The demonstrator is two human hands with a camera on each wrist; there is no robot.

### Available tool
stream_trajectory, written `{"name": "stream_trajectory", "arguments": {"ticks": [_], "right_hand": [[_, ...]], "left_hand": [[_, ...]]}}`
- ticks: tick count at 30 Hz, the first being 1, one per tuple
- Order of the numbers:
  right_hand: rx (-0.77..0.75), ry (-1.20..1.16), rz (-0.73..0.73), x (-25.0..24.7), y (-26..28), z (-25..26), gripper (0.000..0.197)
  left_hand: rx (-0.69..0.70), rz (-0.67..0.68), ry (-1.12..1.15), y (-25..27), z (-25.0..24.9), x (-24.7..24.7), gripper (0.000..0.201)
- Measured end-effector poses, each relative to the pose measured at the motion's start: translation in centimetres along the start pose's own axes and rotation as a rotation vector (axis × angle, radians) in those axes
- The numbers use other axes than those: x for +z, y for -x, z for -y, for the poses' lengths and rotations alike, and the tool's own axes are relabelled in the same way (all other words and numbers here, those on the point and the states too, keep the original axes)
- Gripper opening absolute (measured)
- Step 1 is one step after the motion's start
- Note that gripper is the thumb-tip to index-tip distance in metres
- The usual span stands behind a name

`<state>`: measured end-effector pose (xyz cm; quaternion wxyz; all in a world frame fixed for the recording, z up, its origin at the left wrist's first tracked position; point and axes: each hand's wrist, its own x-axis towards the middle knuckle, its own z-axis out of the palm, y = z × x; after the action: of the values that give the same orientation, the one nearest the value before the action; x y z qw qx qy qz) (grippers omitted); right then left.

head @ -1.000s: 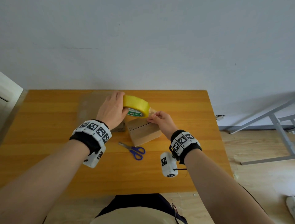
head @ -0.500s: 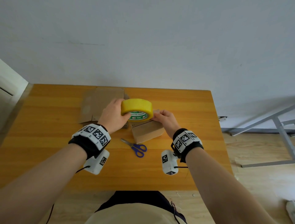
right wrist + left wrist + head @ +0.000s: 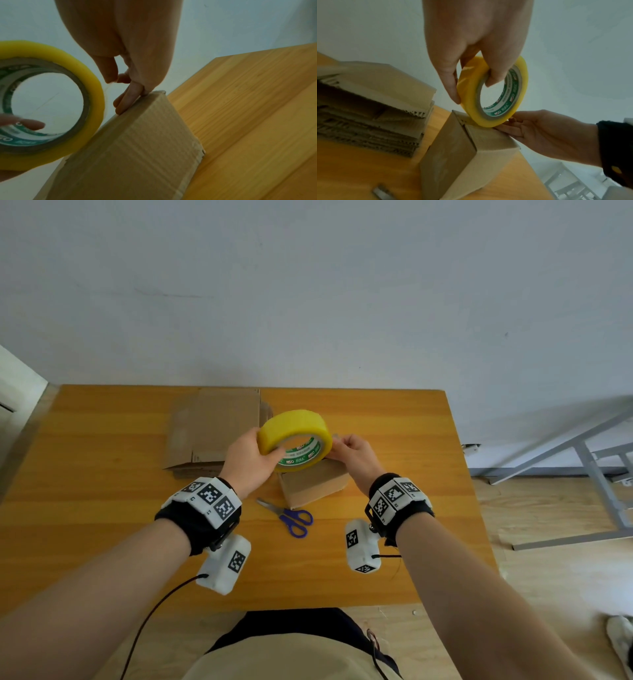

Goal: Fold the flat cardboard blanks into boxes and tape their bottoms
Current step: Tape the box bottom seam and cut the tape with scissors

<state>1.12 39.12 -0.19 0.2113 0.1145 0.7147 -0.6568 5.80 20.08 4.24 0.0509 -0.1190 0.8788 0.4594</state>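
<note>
My left hand (image 3: pixel 270 450) grips a yellow tape roll (image 3: pixel 294 440), fingers over its outer band and one finger inside the green-printed core (image 3: pixel 510 92). The roll stands tilted with its lower rim on the top of a folded brown cardboard box (image 3: pixel 313 486). My right hand (image 3: pixel 337 443) is at the box's top right edge. In the right wrist view its thumb and forefinger (image 3: pixel 111 75) pinch the thin free end of the tape, while its other fingers (image 3: pixel 128 100) rest on the box (image 3: pixel 137 148) edge. The box's top seam is hidden under the roll.
A stack of flat cardboard blanks (image 3: pixel 212 433) lies behind and left of the box, close to my left hand. Blue-handled scissors (image 3: pixel 291 517) lie in front of the box. The wooden table (image 3: pixel 102 508) ends at a wall; metal frame legs (image 3: pixel 589 460) stand on the floor to the right.
My left hand has lifted and tipped the tape roll so its core faces me, bringing it over the box toward my right hand. My right hand has stayed at the box's right edge.
</note>
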Motion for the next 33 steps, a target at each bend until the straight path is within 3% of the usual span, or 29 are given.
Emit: {"name": "stream_trajectory", "arguments": {"ticks": [4,11,17,22,28,33], "right_hand": [[-0.016,-0.022,-0.004,0.0,0.0,-0.1,0.011],[-0.013,-0.068,-0.031,-0.1,-0.2,-0.3,0.010],[-0.038,0.002,-0.067,-0.3,-0.2,-0.3,0.015],[-0.062,0.085,-0.120,-0.2,-0.3,-0.6,0.019],[-0.049,0.019,-0.185,-1.4,-0.1,-0.2,0.017],[0.026,-0.144,-0.197,-0.8,-0.6,-0.1,0.011]], "left_hand": [[-0.235,0.104,0.328,0.3,-0.6,0.5,0.033],[-0.470,0.105,0.502,-0.1,-1.0,1.7,0.032],[-0.351,0.042,0.425,-1.9,-1.5,1.7,0.027],[-0.243,0.072,0.329,-3.6,-2.1,1.0,0.034],[-0.224,0.061,0.296,-4.2,-1.6,0.7,0.020],[-0.130,-0.046,0.184,-5.1,-1.3,0.8,0.014]]}}
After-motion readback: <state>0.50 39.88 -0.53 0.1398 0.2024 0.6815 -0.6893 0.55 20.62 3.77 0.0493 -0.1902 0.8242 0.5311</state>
